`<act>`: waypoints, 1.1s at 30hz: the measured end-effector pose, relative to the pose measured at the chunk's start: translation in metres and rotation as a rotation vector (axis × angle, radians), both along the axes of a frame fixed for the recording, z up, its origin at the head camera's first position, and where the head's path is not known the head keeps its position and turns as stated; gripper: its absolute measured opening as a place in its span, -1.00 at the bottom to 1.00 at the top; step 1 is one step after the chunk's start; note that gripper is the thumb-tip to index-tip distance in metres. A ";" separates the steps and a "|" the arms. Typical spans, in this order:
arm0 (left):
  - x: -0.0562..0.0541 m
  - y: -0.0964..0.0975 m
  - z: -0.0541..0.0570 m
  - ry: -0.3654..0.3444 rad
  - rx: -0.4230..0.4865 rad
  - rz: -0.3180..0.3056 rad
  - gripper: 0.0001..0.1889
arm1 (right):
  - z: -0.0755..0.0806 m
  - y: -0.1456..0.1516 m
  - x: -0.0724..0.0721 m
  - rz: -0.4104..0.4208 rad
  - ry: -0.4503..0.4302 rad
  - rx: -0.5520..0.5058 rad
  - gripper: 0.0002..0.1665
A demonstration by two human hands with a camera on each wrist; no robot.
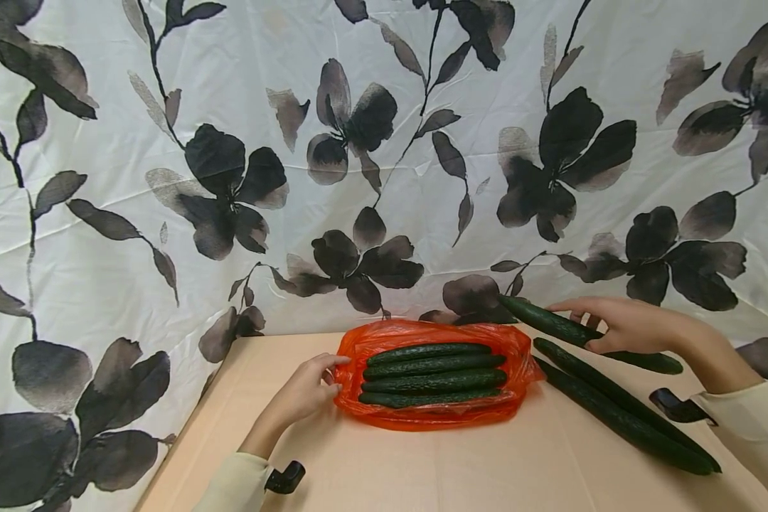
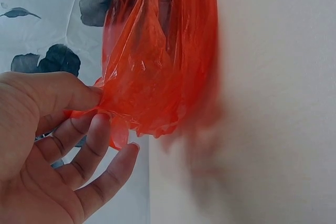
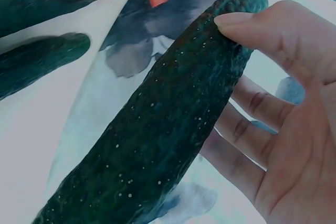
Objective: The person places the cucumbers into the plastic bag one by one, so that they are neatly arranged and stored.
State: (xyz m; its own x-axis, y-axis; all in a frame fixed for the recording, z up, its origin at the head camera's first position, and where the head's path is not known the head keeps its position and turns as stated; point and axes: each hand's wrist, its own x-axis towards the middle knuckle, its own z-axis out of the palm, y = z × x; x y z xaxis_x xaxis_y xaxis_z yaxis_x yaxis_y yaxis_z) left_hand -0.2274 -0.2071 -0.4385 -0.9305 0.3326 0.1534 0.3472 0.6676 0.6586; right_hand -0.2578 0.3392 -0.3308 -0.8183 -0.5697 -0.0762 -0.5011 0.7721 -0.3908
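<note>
An orange-red plastic bag (image 1: pixel 435 419) lies spread on the table, with several dark green cucumbers (image 1: pixel 432 360) side by side in its opening. My left hand (image 1: pixel 308 387) pinches the bag's left edge; in the left wrist view the thumb and forefinger nip the thin film (image 2: pixel 142 93) while the other fingers spread below. My right hand (image 1: pixel 640 325) grips another cucumber (image 1: pixel 550 321) near the table's back right, its thumb on one side and fingers behind, as the right wrist view shows. Two more cucumbers (image 1: pixel 621 412) lie slantwise on the table, right of the bag.
The light tan table (image 1: pixel 384 469) runs under everything, its back edge just behind the bag. A white cloth with dark flower prints (image 1: pixel 384 213) hangs behind and to the left. Each wrist wears a black strap-on device (image 1: pixel 286 477) below a cream sleeve.
</note>
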 end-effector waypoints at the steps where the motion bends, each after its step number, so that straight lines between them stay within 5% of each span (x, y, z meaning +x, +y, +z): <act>1: 0.000 0.000 0.000 0.000 -0.002 0.001 -0.49 | 0.002 -0.002 -0.001 0.007 -0.005 -0.003 -0.10; 18: -0.002 0.002 -0.002 -0.003 -0.018 0.010 -0.51 | 0.016 -0.059 -0.019 0.177 0.010 -0.029 -0.17; 33: 0.002 -0.004 -0.003 0.006 -0.032 -0.006 -0.51 | 0.016 -0.122 -0.016 0.231 0.022 0.029 -0.21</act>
State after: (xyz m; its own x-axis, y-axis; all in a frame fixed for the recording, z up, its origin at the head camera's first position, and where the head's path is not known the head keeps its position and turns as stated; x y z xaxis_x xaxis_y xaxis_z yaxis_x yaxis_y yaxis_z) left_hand -0.2254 -0.2109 -0.4417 -0.9275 0.3430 0.1487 0.3554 0.6860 0.6349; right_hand -0.2741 0.2171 -0.3144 -0.6684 -0.7396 -0.0788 -0.6739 0.6470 -0.3568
